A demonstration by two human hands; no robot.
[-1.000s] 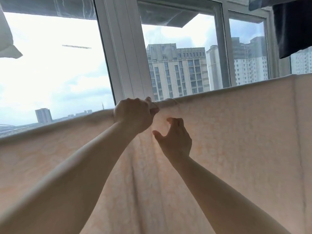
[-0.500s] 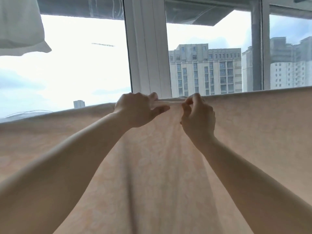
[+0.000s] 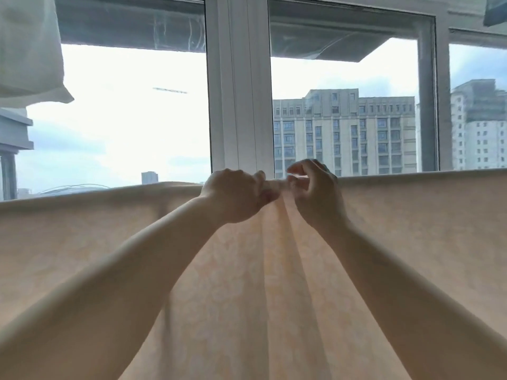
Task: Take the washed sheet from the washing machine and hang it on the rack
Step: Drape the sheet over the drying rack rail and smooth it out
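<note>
A pale peach sheet (image 3: 411,229) with a faint pattern hangs draped over a horizontal line or bar that it hides, filling the lower half of the view. Its top fold runs across the frame at hand height. My left hand (image 3: 236,198) is closed on the top fold at the centre. My right hand (image 3: 315,193) is right beside it, fingers curled, pinching the same fold. Between the two hands the cloth is bunched, and creases fan downward from there.
Behind the sheet stands a large window with a white frame post (image 3: 238,91); buildings and sky lie beyond. A white cloth (image 3: 27,50) hangs at the top left. A dark item (image 3: 496,9) hangs at the top right corner.
My right hand rose from in front of the sheet to the top fold and closed on it next to my left hand. The view shifted left, and the fold bunched between my hands.
</note>
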